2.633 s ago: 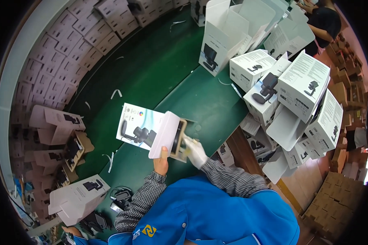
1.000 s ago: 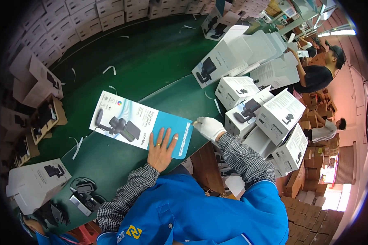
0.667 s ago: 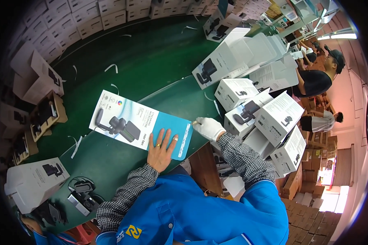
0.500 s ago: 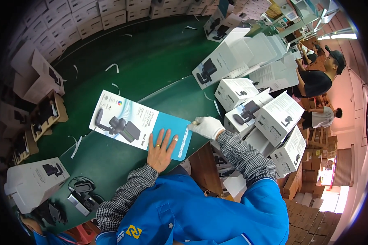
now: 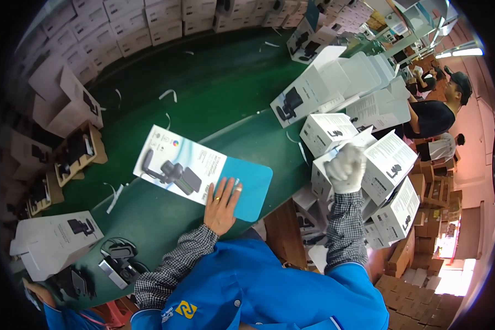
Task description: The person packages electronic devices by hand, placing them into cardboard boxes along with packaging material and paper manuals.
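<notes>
A flattened white box (image 5: 173, 148), printed with a picture of a microphone, lies on the green table in front of me. Its blue flap (image 5: 254, 190) points to the right. My bare left hand (image 5: 221, 208) rests flat across the seam between the white panel and the flap, fingers spread and a ring on one of them. My right hand (image 5: 346, 169), in a white glove, is raised over the white boxes on the right. Its fingers are curled in and somewhat blurred; anything inside them is hidden.
Several white boxes (image 5: 393, 162) are piled on the right, with open cartons (image 5: 297, 102) behind them. Thin white strips (image 5: 169, 95) litter the green table (image 5: 143, 212). A microphone with cable (image 5: 118, 267) lies left, near a person's hand (image 5: 41, 294). Other people stand at far right.
My right hand has left the flap's edge and swung up to the right over the boxes. The printed strip along that edge is gone from the flap. My left hand stays on the box.
</notes>
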